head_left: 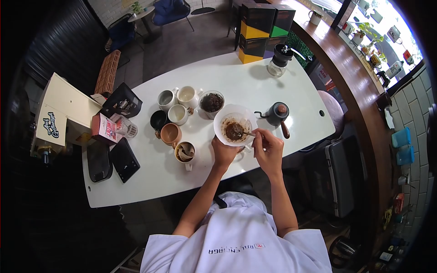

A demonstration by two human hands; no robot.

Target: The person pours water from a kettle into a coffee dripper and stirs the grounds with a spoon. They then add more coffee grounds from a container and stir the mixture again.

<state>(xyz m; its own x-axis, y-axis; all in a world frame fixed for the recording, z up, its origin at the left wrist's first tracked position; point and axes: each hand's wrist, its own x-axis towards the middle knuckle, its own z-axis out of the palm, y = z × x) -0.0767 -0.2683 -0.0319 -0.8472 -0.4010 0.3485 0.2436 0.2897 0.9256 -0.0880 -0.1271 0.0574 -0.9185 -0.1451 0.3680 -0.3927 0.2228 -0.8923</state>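
Note:
A white cone-shaped dripper (235, 113) with wet brown coffee grounds inside sits in front of me near the table's edge. My left hand (223, 152) is closed around its lower left side. The fingers of my right hand (268, 148) pinch a thin spoon or stirrer (248, 133), whose tip is in the grounds. Just behind the dripper is a glass (212, 103) holding dark grounds. A dark kettle (277, 113) with a wooden handle stands to the right of my right hand. What lies under the dripper is mostly hidden.
Several cups, among them an orange one (170, 134) and one holding a used filter (185, 152), stand left on the white table (205, 171). Farther left are a black pouch (122, 101), a pink box (104, 128) and a black scale (124, 160). A hand grinder (279, 60) stands far right.

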